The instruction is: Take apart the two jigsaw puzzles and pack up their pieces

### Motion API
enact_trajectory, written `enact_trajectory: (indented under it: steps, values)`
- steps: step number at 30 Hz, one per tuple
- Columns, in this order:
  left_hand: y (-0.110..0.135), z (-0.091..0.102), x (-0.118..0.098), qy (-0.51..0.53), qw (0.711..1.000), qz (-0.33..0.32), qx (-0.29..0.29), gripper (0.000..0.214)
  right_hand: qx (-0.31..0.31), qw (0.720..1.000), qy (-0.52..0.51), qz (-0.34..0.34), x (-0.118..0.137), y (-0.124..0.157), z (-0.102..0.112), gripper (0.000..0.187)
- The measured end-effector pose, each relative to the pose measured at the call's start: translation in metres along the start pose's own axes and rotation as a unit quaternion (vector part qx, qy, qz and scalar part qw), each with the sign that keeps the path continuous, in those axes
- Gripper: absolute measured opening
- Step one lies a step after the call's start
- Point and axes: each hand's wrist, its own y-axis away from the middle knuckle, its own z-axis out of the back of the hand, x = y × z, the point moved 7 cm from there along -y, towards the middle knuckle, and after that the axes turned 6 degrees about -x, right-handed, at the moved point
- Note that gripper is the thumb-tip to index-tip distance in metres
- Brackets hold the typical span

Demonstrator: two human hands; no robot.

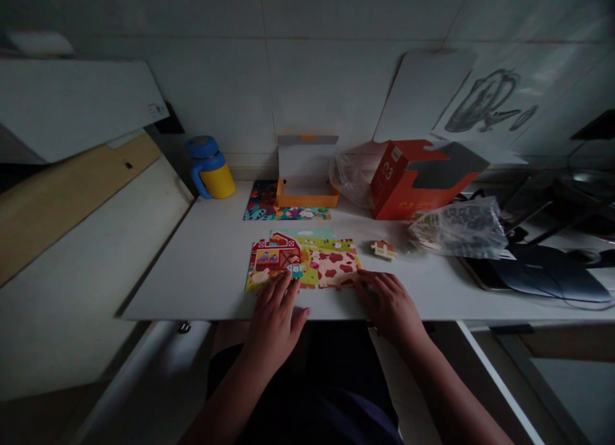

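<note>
A colourful farm jigsaw puzzle (307,260) with a red barn and a spotted cow lies near the front edge of the white table (202,266). My left hand (276,314) lies flat with fingers stretched out, its fingertips on the puzzle's lower left edge. My right hand (387,301) rests flat beside it, fingers touching the puzzle's lower right corner. Neither hand holds anything. A loose puzzle piece (383,248) lies just right of the puzzle, apart from both hands.
Behind the puzzle are a second puzzle picture (262,205), an open orange box (306,176), a blue and yellow mug (210,168), a red carton (413,176) and plastic bags (459,230). A dark laptop (542,275) and cables lie right. Boards lean at left.
</note>
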Motion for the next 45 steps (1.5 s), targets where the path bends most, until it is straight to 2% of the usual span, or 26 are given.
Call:
enact_trajectory:
  steps: [3,6,7,9,11,16,20,25,33,37,42,45]
  values:
    - [-0.001,0.012,0.012,0.034,0.999,0.022,-0.025,0.036,-0.003,1.0,-0.001,0.001,0.0,0.002,0.0,0.023]
    - [-0.011,0.031,0.045,0.007,0.992,0.095,-0.08,0.029,0.006,1.0,-0.002,0.014,0.001,0.005,-0.002,0.023]
    - [-0.015,0.034,0.058,-0.023,0.989,0.125,-0.08,0.027,0.008,1.0,-0.001,0.018,0.002,0.006,-0.002,0.022]
    - [-0.023,0.039,0.084,-0.096,0.976,0.183,-0.064,0.026,0.006,1.0,0.003,0.022,0.002,0.008,-0.003,0.022]
    - [-0.034,0.038,0.102,-0.123,0.97,0.209,-0.028,0.028,0.003,1.0,0.008,0.025,0.002,0.009,-0.003,0.022]
    - [-0.059,0.024,0.124,-0.064,0.96,0.262,0.072,0.025,0.007,1.0,0.013,0.027,0.0,0.011,-0.005,0.024]
    - [-0.069,0.018,0.14,-0.037,0.934,0.337,0.112,0.027,0.012,0.999,0.016,0.026,-0.001,0.012,-0.007,0.026]
    - [-0.075,0.015,0.149,-0.017,0.926,0.358,0.119,0.037,0.014,0.999,0.021,0.024,-0.002,0.012,-0.008,0.026]
    - [-0.076,0.016,0.149,0.012,0.918,0.383,0.097,0.029,0.006,1.0,0.02,0.019,-0.002,0.014,-0.009,0.026]
    - [-0.077,0.013,0.15,0.017,0.923,0.374,0.084,0.024,0.013,1.0,0.02,0.018,-0.002,0.013,-0.009,0.025]
    - [-0.082,0.007,0.155,-0.003,0.929,0.362,0.079,0.029,0.012,1.0,0.016,0.019,0.001,0.011,-0.007,0.024]
    - [-0.086,0.002,0.158,-0.015,0.933,0.349,0.085,0.022,0.009,1.0,0.014,0.019,0.002,0.01,-0.006,0.024]
